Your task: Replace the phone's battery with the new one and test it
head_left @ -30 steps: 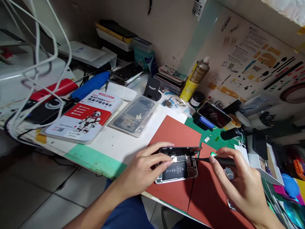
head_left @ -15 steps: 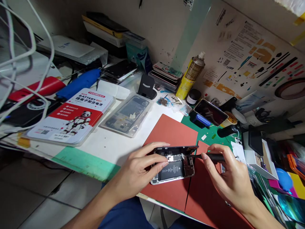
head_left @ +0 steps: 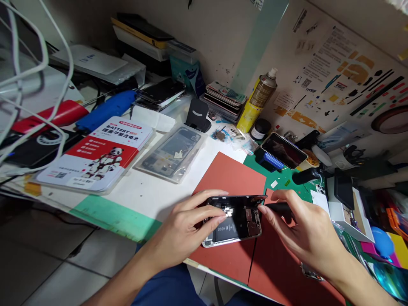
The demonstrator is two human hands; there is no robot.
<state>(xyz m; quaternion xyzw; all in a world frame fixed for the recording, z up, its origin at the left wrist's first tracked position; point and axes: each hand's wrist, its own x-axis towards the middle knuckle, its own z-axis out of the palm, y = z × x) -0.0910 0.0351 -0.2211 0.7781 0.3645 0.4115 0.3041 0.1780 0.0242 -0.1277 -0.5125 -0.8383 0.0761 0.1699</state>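
Observation:
My left hand (head_left: 188, 221) grips an opened smartphone (head_left: 236, 227) by its left end, with the fingers at its screen and inner parts. The screen (head_left: 245, 199) is raised along the far edge. A black battery (head_left: 227, 229) and a circuit board (head_left: 253, 221) show inside. Near the phone's right end, my right hand (head_left: 296, 229) is closed on a slim black tool (head_left: 282, 208). Its tip is hard to make out against the dark phone interior. Part of another small device (head_left: 312, 272) lies under my right wrist.
The phone rests over a reddish-brown mat (head_left: 219, 174). To the left lie a battery package (head_left: 98, 157) and a clear-wrapped phone part (head_left: 174, 153). A yellow spray can (head_left: 258, 100) stands behind. Right of the mat are a propped phone (head_left: 283, 149) and an open white box (head_left: 357, 216).
My right hand has moved slightly left, closer to the phone, and its fingers now cover more of the tool. Shadow covers more of the battery. My left hand keeps its hold.

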